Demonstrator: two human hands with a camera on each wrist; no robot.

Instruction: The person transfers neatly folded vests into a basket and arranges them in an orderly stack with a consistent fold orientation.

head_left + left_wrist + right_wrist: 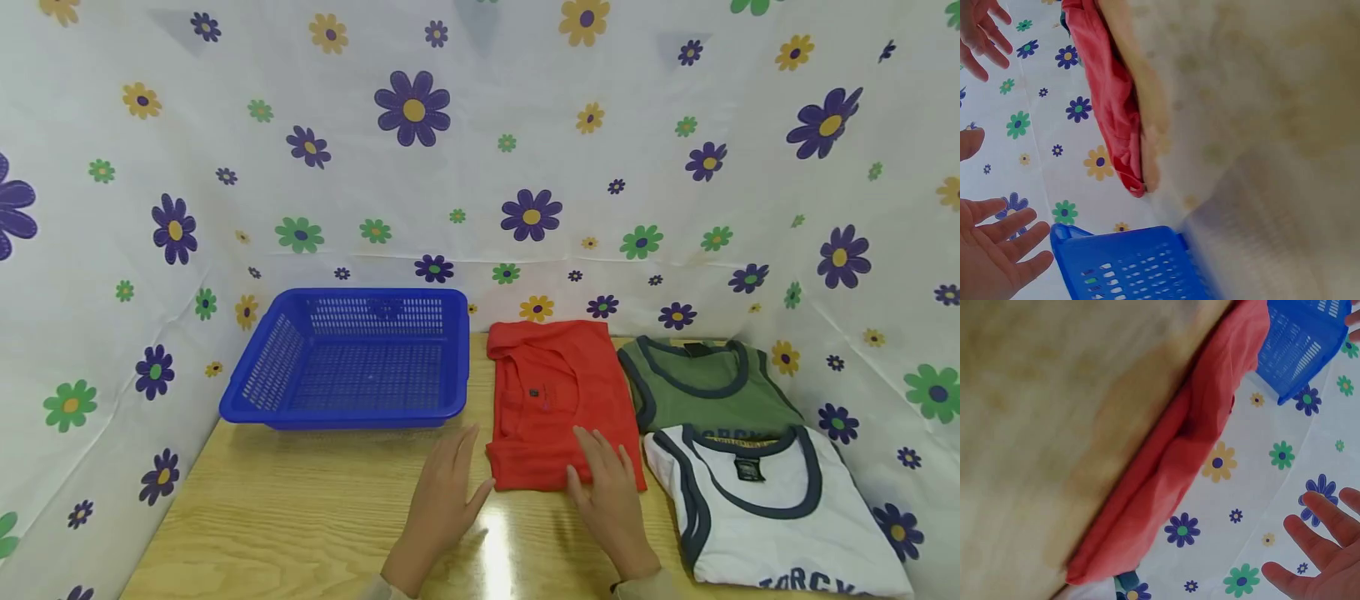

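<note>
A folded red shirt (611,392) lies on the table, its neckline and small label facing up. My left hand (442,492) is held with fingers extended just left of the shirt's near corner, below the basket's front edge. My right hand (609,504) has its fingers spread, and in the head view they overlap the shirt's near edge. Both hands hold nothing. In the left wrist view the left hand (997,250) shows straight, parted fingers beside the basket; in the right wrist view the right hand (1329,550) looks likewise spread, apart from the red shirt (1172,462).
A blue plastic basket (345,421) with slotted walls stands at the back left of the wooden table (285,500). At the right lie a folded green shirt (675,400) and a folded white shirt (757,542) with dark trim. Flower-printed cloth (480,167) encloses the back and sides.
</note>
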